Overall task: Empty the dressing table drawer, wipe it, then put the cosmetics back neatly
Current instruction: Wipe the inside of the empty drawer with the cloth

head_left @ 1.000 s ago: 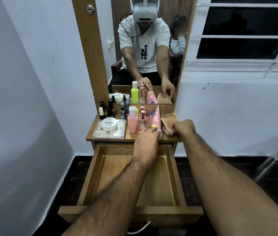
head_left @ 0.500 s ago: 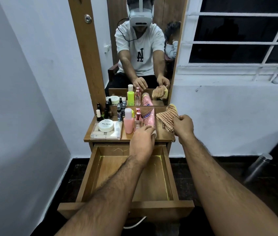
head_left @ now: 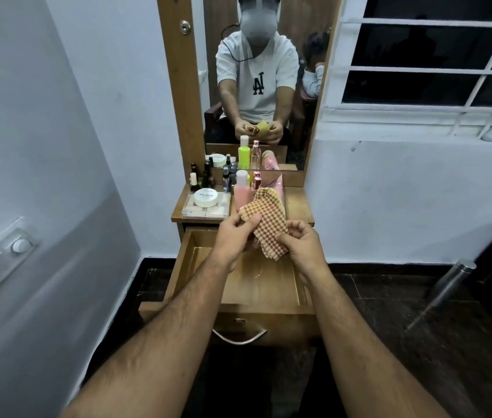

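A checked yellow-and-red cloth (head_left: 268, 220) is held up over the back of the open wooden drawer (head_left: 256, 289). My left hand (head_left: 234, 236) pinches its left edge with the thumb on top. My right hand (head_left: 302, 239) grips its lower right part. The drawer's inside is bare wood. On the dressing table top (head_left: 297, 206) stand the cosmetics: a pink bottle (head_left: 242, 191), a white round jar (head_left: 205, 197) on a clear flat box (head_left: 205, 208), a pink tube partly hidden behind the cloth, and several small dark bottles (head_left: 199, 178).
A mirror (head_left: 262, 86) rises behind the table top and reflects me and another person. A white wall stands close on the left with a switch panel (head_left: 0, 260). A steel bottle (head_left: 449, 280) stands on the dark floor at right, below a barred window (head_left: 431, 55).
My right hand lifted the cloth off the table top and brought it over the drawer. My left hand left the pink tube and took hold of the cloth's other side.
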Demonstrator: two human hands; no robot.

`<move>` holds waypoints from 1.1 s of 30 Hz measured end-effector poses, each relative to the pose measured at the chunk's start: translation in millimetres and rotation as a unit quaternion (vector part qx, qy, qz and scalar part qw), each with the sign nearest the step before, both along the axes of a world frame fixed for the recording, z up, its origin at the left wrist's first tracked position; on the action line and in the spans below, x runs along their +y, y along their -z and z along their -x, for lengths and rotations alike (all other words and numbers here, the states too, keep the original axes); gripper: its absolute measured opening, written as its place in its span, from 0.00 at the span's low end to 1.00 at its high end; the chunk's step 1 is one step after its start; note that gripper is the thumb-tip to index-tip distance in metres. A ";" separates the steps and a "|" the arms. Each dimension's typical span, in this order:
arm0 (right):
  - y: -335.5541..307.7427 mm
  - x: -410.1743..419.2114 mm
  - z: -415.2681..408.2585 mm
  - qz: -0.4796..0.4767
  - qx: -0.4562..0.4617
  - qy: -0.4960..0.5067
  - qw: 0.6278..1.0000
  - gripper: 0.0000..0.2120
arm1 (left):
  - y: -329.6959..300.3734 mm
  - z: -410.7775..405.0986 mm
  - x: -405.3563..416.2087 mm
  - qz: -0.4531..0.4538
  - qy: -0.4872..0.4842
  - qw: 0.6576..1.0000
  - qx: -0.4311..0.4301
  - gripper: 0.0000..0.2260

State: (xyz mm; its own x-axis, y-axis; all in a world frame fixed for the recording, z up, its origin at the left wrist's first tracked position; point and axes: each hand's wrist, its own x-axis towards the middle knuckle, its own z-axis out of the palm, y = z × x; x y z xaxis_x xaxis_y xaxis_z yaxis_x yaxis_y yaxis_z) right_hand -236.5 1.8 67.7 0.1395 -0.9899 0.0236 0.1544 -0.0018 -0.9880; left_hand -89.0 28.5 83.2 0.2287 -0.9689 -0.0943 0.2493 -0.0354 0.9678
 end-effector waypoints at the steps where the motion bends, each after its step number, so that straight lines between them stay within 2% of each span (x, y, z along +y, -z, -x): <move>1: 4.4 2.9 -1.9 -0.004 0.007 -0.011 1.000 0.09 | 4.9 -7.4 7.0 -0.004 0.002 1.000 -0.005 0.12; 5: 20.8 11.8 -10.9 -0.029 0.046 -0.061 0.997 0.13 | 31.6 -32.0 29.1 -0.032 0.012 0.998 -0.054 0.11; 10: 40.8 14.5 -21.9 -0.054 0.085 -0.135 0.986 0.12 | 46.7 -41.0 32.6 -0.035 -0.002 0.996 -0.084 0.07; 16: 49.8 9.4 -27.3 -0.036 0.083 -0.089 0.992 0.04 | 51.3 -48.6 20.6 -0.012 -0.034 0.984 -0.176 0.06; 20: 54.4 6.7 -28.2 -0.021 0.100 -0.047 0.994 0.06 | 53.8 -50.9 20.1 -0.009 0.002 0.989 -0.146 0.07; 24: 51.1 5.2 -28.2 -0.060 0.081 -0.100 0.990 0.09 | 50.1 -46.0 18.1 -0.005 0.010 0.994 -0.113 0.07; 27: 46.9 9.3 -29.0 -0.093 0.023 -0.155 0.983 0.12 | 49.4 -42.4 13.2 -0.012 -0.017 0.992 -0.121 0.08; 29: 47.5 10.6 -28.7 -0.093 0.019 -0.166 0.981 0.15 | 49.5 -42.5 11.4 -0.020 -0.023 0.991 -0.128 0.09; 33: 51.1 8.5 -28.2 -0.125 0.027 -0.153 0.980 0.14 | 47.7 -43.5 14.4 -0.035 -0.014 0.984 -0.175 0.11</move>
